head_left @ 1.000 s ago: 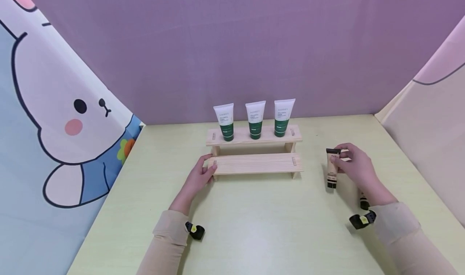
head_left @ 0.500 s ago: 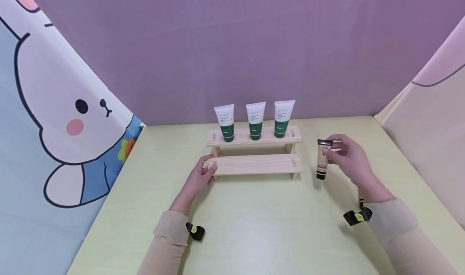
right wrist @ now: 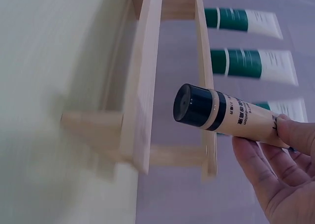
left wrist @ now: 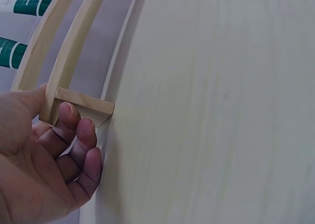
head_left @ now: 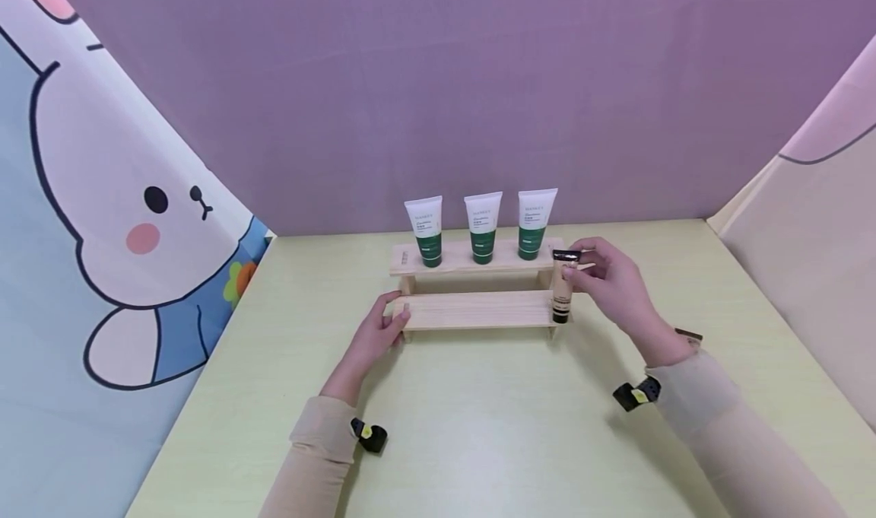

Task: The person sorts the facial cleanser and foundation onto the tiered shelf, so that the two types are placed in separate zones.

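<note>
Three white tubes (head_left: 483,229): smooth plastic, white above and green below, each pressed to a broad straight edge at the top and rounded at the green cap; they stand apart in a row on the upper board (head_left: 452,258), at the centre of the head frame.
Wooden stand (head_left: 472,320): pale, smooth wood, two long flat boards stepped on slab legs, inset joints showing near the ends.
Beige tube (head_left: 563,286): black flat end uppermost, round glossy black cap below, dark lettering; right of centre in the head frame, nearly upright at the right end of the lower board (head_left: 493,309), its cap apart from that board in the right wrist view.
Right hand (head_left: 614,282): thumb and fingers pinching the tube near its flat end.
Left hand (head_left: 379,328): gripping the left end of the lower board, thumb on top, the other fingers curled beside the leg.
Sleeves (head_left: 318,442): soft beige cloth with wide cuffs.
Dark-edged item (head_left: 687,338): mostly hidden behind the right forearm, lower right of the frame; its full shape cannot be told.
Bench (head_left: 479,427): pale yellow, faintly grained, flat.
Backdrop (head_left: 438,84): purple cloth, lightly creased.
Rabbit print (head_left: 137,183): rounded white outline, left of the frame.
</note>
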Motion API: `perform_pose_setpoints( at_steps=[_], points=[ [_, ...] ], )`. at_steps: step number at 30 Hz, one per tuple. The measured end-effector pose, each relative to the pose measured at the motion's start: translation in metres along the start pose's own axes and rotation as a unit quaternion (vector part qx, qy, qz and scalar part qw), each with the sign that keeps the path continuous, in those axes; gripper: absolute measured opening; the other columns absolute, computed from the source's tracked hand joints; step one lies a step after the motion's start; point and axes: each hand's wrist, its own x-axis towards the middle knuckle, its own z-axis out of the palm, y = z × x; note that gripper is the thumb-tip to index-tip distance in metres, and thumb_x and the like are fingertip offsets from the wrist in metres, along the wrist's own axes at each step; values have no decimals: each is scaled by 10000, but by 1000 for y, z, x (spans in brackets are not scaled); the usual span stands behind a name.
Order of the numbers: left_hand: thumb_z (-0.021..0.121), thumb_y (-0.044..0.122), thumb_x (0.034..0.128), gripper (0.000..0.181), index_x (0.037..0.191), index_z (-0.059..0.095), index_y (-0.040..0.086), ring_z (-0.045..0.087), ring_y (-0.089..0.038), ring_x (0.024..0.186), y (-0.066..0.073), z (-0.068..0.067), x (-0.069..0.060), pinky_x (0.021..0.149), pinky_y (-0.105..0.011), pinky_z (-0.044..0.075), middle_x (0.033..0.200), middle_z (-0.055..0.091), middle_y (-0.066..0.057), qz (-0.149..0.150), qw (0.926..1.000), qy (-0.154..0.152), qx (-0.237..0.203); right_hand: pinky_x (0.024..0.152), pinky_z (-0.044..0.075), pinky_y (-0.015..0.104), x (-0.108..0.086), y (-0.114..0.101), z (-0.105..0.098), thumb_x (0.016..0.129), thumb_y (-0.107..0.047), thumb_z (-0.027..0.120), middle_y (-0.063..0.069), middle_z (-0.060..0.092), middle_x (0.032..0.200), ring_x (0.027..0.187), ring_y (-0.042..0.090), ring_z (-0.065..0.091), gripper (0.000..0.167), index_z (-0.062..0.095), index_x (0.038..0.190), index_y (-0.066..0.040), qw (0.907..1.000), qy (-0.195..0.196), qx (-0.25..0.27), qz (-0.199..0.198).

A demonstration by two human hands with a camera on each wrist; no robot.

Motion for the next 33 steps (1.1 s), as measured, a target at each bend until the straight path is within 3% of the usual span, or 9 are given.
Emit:
perform_pose_setpoints(
  at_steps=[9, 23, 33],
  points=[
    [568, 305, 999, 480, 1444, 393, 254, 469, -173, 567, -1, 0, 0, 504, -256, 338, 658, 539, -46, -10, 10000, 6, -59, 681, 531, 244, 18, -14, 40, 912, -80, 693, 181, 681, 1029, 819, 260, 645, 300, 562, 1175, -22, 9994, -100, 203, -261],
    [568, 314, 997, 478, 1438, 393, 263, 451, -171, 548, -1, 2, 1, 484, -254, 321, 661, 550, -56, -3, 10000, 58, 17, 740, 520, 263, 33, -28, 103, 893, -54, 706, 187, 670, 1076, 893, 310, 653, 294, 561, 1147, -26, 9939, -314, 909, -546],
    [569, 321, 996, 471, 1433, 395, 297, 466, -177, 566, -2, 1, 1, 501, -257, 334, 673, 551, -74, -38, 10000, 43, 10, 790, 545, 378, 32, -25, 130, 875, -33, 720, 113, 695, 993, 902, 257, 681, 235, 576, 1061, -51, 9927, -548, 329, -1024]
  ],
)
